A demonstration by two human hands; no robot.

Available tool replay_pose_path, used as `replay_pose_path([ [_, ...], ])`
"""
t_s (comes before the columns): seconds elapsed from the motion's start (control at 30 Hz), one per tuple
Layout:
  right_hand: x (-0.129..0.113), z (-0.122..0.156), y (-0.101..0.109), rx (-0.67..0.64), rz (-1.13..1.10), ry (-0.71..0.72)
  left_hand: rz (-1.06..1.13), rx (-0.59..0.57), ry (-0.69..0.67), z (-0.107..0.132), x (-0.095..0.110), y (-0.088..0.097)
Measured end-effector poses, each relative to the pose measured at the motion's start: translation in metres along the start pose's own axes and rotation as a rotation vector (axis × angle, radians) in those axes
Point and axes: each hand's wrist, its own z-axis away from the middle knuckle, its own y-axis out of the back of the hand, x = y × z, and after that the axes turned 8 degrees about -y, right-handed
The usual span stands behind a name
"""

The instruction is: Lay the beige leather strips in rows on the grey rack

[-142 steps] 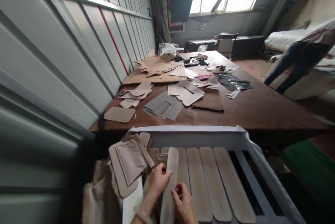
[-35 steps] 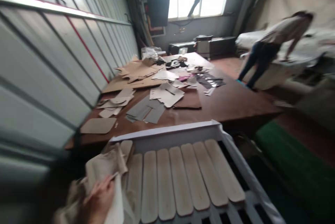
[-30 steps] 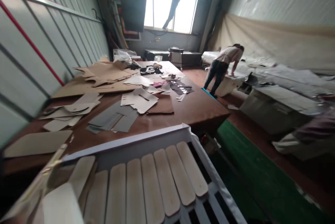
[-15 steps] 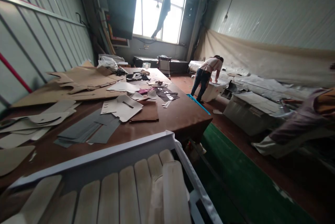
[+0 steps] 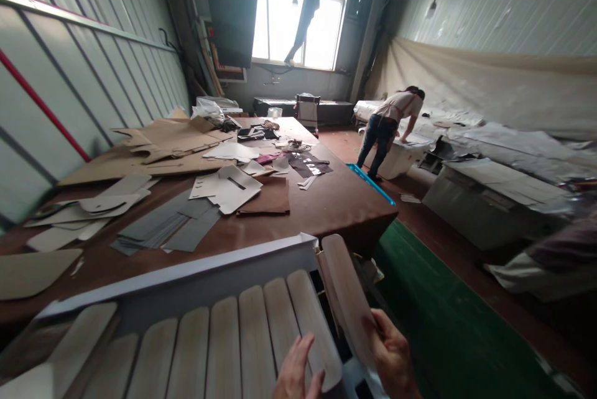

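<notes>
My right hand (image 5: pixel 392 355) is closed round a long beige strip with rounded ends (image 5: pixel 344 290), held up tilted over the right edge of a white slatted rack (image 5: pixel 186 271). My left hand (image 5: pixel 296 371) rests with fingers stretched out on the outermost of several like strips (image 5: pixel 311 324) that lie side by side on the rack. Only the fingers and backs of both hands show at the bottom of the head view.
A big brown table (image 5: pixel 336 200) behind the rack carries grey sheets (image 5: pixel 168 228), white cut patterns (image 5: pixel 228 188) and cardboard (image 5: pixel 158 144). A person (image 5: pixel 389 122) bends over a white tub at the far right. Green flooring (image 5: pixel 448 324) runs along the right.
The view has swung right and up from the rack's left side. Both hands have come back into view, the right one lifting a strip off the right end of the row.
</notes>
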Motion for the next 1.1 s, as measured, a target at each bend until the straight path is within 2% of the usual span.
replay_pose_path([
  [0.07,0.013,-0.008,-0.009,-0.012,0.056,0.0,-0.09,-0.117,-0.048,-0.024,-0.006,-0.003],
  [0.13,0.026,-0.015,-0.016,-0.025,0.11,-0.033,-0.17,-0.196,-0.031,-0.042,-0.006,-0.005],
  [0.2,0.04,-0.023,-0.019,-0.071,0.152,-0.088,-0.225,-0.223,0.0,-0.054,-0.005,-0.008],
  [0.3,0.062,-0.032,-0.013,-0.167,0.142,-0.15,-0.234,-0.211,-0.034,-0.065,-0.008,-0.016],
  [0.47,0.086,-0.035,0.002,-0.219,0.152,-0.193,-0.236,-0.186,-0.09,-0.076,-0.024,-0.032],
  [0.53,0.087,-0.038,-0.004,-0.198,0.15,-0.187,-0.245,-0.191,-0.088,-0.079,-0.03,-0.036],
  [0.67,0.088,-0.054,-0.029,-0.176,0.092,-0.129,-0.277,-0.187,-0.086,-0.083,-0.039,-0.043],
  [0.77,0.098,-0.067,-0.042,-0.198,0.056,-0.147,-0.305,-0.198,-0.103,-0.085,-0.043,-0.047],
  [0.93,0.121,-0.074,-0.045,-0.32,0.008,-0.185,-0.346,-0.237,-0.121,-0.089,-0.046,-0.051],
  [1.1,0.124,-0.074,-0.047,-0.293,0.075,-0.218,-0.379,-0.28,-0.131,-0.091,-0.048,-0.052],
])
